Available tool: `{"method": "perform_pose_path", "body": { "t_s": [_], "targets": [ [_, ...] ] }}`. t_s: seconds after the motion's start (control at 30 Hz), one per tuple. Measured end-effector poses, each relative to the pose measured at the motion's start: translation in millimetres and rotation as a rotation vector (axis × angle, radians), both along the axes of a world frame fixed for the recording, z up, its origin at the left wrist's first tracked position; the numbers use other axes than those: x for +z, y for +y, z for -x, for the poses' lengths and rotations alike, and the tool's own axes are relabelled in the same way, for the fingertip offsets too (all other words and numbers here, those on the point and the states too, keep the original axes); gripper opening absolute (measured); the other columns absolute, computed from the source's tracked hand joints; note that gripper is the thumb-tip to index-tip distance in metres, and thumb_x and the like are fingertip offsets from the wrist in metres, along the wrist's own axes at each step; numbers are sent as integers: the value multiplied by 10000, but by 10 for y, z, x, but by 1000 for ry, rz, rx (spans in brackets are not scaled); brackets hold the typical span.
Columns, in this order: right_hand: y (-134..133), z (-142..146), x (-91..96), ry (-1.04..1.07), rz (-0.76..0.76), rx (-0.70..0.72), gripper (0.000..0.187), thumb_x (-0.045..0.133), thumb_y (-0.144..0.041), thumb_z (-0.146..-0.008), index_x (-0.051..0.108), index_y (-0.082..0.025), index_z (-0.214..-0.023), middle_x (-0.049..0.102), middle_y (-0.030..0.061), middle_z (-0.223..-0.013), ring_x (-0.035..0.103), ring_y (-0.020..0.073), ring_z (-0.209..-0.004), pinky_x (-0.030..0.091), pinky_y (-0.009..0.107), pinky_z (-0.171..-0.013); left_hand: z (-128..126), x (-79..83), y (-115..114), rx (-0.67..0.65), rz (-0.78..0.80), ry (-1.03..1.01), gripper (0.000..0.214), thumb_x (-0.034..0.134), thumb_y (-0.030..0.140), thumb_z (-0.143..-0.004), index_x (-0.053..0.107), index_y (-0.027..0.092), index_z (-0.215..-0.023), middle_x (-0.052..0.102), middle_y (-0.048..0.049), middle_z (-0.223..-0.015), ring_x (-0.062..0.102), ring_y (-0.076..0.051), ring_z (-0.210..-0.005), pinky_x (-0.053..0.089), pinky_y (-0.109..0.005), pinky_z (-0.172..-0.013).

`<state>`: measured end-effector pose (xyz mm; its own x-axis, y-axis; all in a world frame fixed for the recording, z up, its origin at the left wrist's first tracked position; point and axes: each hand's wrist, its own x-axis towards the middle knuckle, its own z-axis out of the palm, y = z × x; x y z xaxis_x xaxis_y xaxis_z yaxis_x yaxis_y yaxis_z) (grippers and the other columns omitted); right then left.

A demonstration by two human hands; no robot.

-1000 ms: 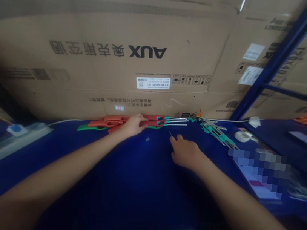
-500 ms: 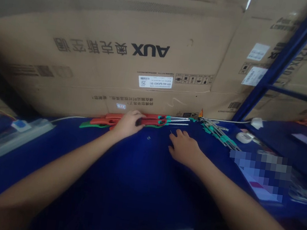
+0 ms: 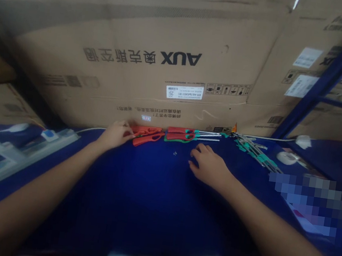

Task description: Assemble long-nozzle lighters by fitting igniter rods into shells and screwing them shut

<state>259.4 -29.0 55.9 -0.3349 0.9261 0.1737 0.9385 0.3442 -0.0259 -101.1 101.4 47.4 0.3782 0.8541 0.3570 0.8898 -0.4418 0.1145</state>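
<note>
My left hand (image 3: 115,136) is at the back of the blue table, its bent fingers closed at the left end of some red plastic handle pieces (image 3: 147,136); its grip is partly hidden. Right of these lie several long-nosed lighters (image 3: 180,134) with red and green handles and thin metal tubes (image 3: 209,135) pointing right. My right hand (image 3: 208,165) rests in front of the tubes, fingers bent and a gap showing between thumb and fingers. Nothing is visible in it. Between the hands lie tiny metal bits (image 3: 175,153).
Behind stands a large cardboard box (image 3: 135,21). More metal tubes with green parts (image 3: 255,152) lie at the right, near a white mouse-shaped object (image 3: 287,158). A power strip (image 3: 44,144) with white cables is at the left. A blue metal post (image 3: 320,85) rises at the right.
My left hand has moved left along the red handles, uncovering the lighters it was over. My right hand stays nearly in place. The view has shifted a little left.
</note>
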Motion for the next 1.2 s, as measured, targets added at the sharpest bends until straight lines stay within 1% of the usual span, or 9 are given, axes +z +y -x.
{"method": "perform_pose_path", "body": {
  "t_s": [0.13, 0.27, 0.37, 0.47, 0.67, 0.77, 0.87, 1.07, 1.2],
  "targets": [
    [5, 12, 10, 66, -51, 92, 282, 463, -276, -981, 627, -161, -1181, 580, 133, -1252, 541, 260, -1168, 515, 384, -949, -187, 166, -254, -48, -74, -24, 157, 647, 290, -876, 707, 178, -785, 578, -88, -944, 542, -265, -938, 448, -436, -906],
    [-79, 95, -16, 215, -153, 403, 388, 506, -254, -965, 533, -173, -1343, 489, 134, -1398, 477, 246, -1280, 443, 400, -1073, -635, 162, -797, -237, -52, -16, 166, 650, 319, -909, 702, 203, -803, 598, -65, -1032, 545, -244, -982, 452, -420, -929],
    [-170, 184, -40, 191, -76, 505, 345, 530, -258, -954, 560, -173, -1286, 514, 134, -1328, 554, 239, -1160, 506, 388, -970, -962, 62, -1222, -385, 24, 13, 126, 659, 315, -917, 692, 228, -832, 614, -38, -1071, 564, -224, -1006, 473, -385, -910],
    [-223, 225, -47, 142, 89, 542, 207, 530, -279, -970, 605, -181, -1135, 568, 93, -1171, 615, 191, -937, 536, 320, -785, -1128, -34, -1461, -466, 126, -13, 115, 633, 306, -943, 691, 225, -887, 615, -50, -1015, 575, -225, -951, 491, -390, -854],
    [-219, 94, -84, 171, 238, 573, 54, 548, -199, -963, 597, -192, -983, 586, 29, -1007, 593, 140, -827, 467, 258, -735, -1102, -156, -1427, -525, 212, -141, 124, 695, 341, -906, 720, 271, -1005, 635, -49, -1078, 630, -223, -984, 515, -384, -904],
    [-199, -8, -125, 196, 247, 547, 41, 556, -166, -939, 586, -189, -954, 574, 23, -1000, 572, 122, -767, 440, 246, -706, -1035, -236, -1337, -454, 232, -248, 455, 735, 369, -867, 594, 310, -1295, 612, -70, -1256, 607, -256, -1148, 494, -423, -1015],
    [-170, -83, -144, 240, 251, 541, 28, 572, -166, -922, 575, -191, -931, 572, 8, -980, 547, 99, -712, 406, 225, -660, -964, -352, -1243, -385, 212, -335, 669, 765, 422, -833, 471, 315, -1425, 569, -85, -1372, 536, -275, -1289, 427, -460, -1118],
    [-91, -108, -189, 366, 130, 469, 202, 534, -321, -981, 552, -189, -829, 561, -8, -814, 518, 106, -674, 377, 234, -631, -899, -546, -1148, -345, 264, -412, 502, 713, 384, -886, 555, 307, -1356, 664, -71, -1286, 614, -260, -1196, 472, -461, -1070],
    [-31, -113, -242, 534, -3, 278, 252, 523, -339, -991, 591, -179, -809, 574, -2, -739, 507, 109, -636, 376, 241, -616, -910, -550, -1170, -341, 243, -422, 475, 719, 363, -871, 584, 312, -1324, 669, -61, -1289, 600, -272, -1209, 468, -461, -1069]
  ]
}}
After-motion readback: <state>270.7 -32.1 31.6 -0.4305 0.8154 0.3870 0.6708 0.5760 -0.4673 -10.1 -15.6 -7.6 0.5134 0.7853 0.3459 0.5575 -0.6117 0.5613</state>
